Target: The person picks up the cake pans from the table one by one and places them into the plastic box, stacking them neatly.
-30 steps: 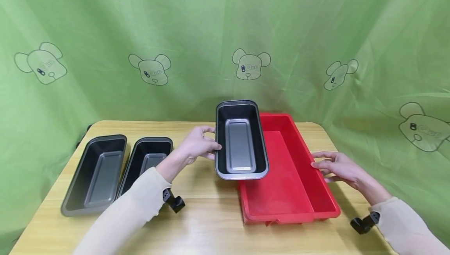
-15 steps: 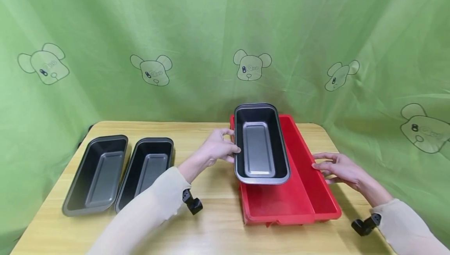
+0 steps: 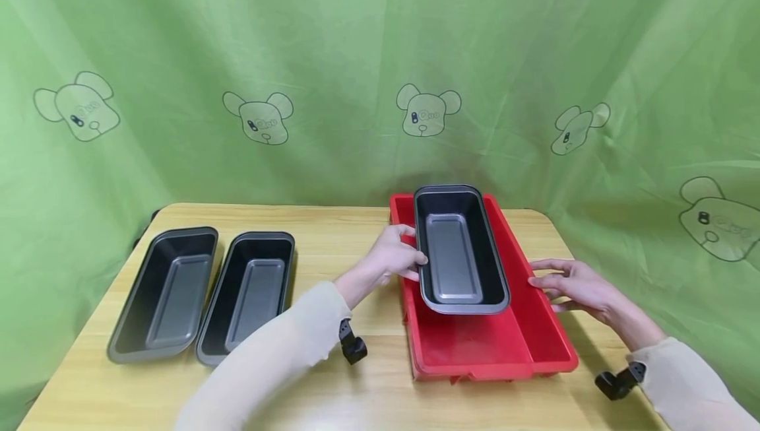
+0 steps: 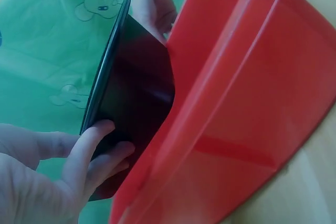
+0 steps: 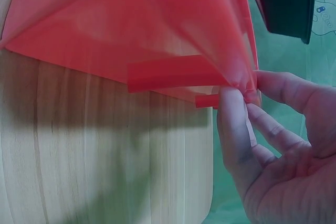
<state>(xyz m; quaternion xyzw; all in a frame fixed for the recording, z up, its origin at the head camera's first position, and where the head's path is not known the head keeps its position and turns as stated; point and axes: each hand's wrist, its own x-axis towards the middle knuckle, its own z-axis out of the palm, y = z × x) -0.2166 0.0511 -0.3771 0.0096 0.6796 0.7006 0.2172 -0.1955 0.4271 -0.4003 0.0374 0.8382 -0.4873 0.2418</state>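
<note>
My left hand (image 3: 394, 256) grips a dark grey loaf pan (image 3: 452, 256) by its left long side, thumb at the rim and fingers against the outer wall. That pan is held over the red rectangular tray (image 3: 469, 345), and its near end is inside the tray's outline in the head view. From the left wrist, the pan (image 4: 136, 77) shows its dark outer wall just above the tray's left edge. At the tray's right side, my right hand (image 3: 578, 289) pinches the rim between thumb and fingers, as the right wrist view confirms with the hand (image 5: 289, 150) there.
Two more grey loaf pans, one at far left (image 3: 178, 296) and one beside it (image 3: 255, 296), stand side by side on the wooden table (image 3: 350, 391). A green curtain (image 3: 338, 41) with printed bear heads hangs directly behind the table.
My left hand has carried the loaf pan rightward from the tray's left edge to over the tray, and slightly lower. The right hand stays on the rim.
</note>
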